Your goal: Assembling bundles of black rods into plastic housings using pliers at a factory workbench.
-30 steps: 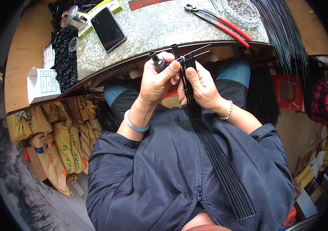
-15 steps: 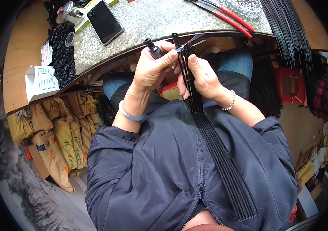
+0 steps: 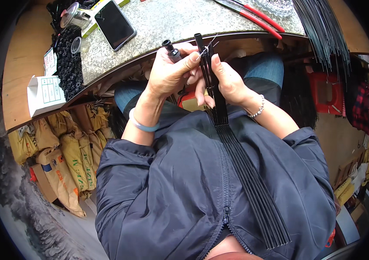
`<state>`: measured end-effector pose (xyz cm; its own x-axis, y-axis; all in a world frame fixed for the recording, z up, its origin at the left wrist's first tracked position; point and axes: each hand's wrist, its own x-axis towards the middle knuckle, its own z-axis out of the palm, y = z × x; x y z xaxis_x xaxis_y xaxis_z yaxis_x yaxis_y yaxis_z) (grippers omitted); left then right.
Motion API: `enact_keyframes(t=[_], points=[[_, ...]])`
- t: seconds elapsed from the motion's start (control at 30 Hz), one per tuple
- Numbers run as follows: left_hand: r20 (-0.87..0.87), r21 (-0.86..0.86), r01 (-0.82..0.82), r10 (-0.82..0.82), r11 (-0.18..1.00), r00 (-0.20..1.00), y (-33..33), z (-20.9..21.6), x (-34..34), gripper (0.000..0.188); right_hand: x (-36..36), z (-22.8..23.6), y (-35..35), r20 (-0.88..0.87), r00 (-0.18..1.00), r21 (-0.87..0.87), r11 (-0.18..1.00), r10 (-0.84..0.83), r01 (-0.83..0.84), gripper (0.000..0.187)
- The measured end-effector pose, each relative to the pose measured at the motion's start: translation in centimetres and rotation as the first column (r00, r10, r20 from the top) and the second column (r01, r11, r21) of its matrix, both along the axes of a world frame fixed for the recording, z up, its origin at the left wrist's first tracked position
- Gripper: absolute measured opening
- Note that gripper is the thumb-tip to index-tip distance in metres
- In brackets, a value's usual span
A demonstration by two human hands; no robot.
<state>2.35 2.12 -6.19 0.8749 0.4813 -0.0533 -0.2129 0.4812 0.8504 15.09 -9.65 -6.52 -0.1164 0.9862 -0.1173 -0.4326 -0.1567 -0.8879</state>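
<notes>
A long bundle of black umbrella ribs (image 3: 254,182) runs from between my hands down across the front of my jacket, its far ends fanned slightly. My right hand (image 3: 232,86) is closed around the upper part of the bundle, thumb along its side. My left hand (image 3: 171,71) holds a black tubular fitting (image 3: 172,51) in its curled fingers. Its thumb and fingertip pinch at a thin pale wire (image 3: 204,53) beside the rib tops. A slim black tube (image 3: 199,41) stands up at the top of the bundle. The fingers hide where these parts meet.
On the speckled tabletop (image 3: 158,26) lie a phone (image 3: 115,26) and red-handled pliers (image 3: 254,17). Small black parts (image 3: 68,60) are heaped left, by a white box (image 3: 46,93). More black rods (image 3: 323,39) overhang the right edge. Sacks (image 3: 69,160) lie below; another person (image 3: 368,104) is at right.
The tops of the bundle and tube have risen slightly. My left thumb has shifted a little, and a pale wire now shows at its tip. Both hands keep their hold.
</notes>
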Motion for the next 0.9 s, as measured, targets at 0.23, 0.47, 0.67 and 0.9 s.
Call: enact_keyframes(t=[0.23,0.47,0.67,0.9], points=[[-0.111,0.315,-0.278,0.326,0.907,0.939,-0.6,1.5,-0.1,0.016,-0.3,-0.3,-0.3,0.015,0.995,-0.071,0.992,-0.101,0.102,0.069],[0.035,0.612,-0.447,0.542,0.652,0.839,-3.2,3.6,-0.6,0.013,-0.7,0.1,-0.2,0.071,0.983,-0.059,0.983,-0.168,0.172,0.064],[0.079,0.662,-0.436,0.522,0.609,0.849,-3.2,2.9,-0.1,0.008,-0.7,0.2,-0.1,0.073,0.982,-0.067,0.981,-0.175,0.180,0.065],[0.208,0.426,-0.499,0.455,0.754,0.866,-0.9,2.8,-0.6,0.036,-0.6,0.2,-0.2,0.098,0.980,-0.062,0.982,-0.172,0.179,0.065]])
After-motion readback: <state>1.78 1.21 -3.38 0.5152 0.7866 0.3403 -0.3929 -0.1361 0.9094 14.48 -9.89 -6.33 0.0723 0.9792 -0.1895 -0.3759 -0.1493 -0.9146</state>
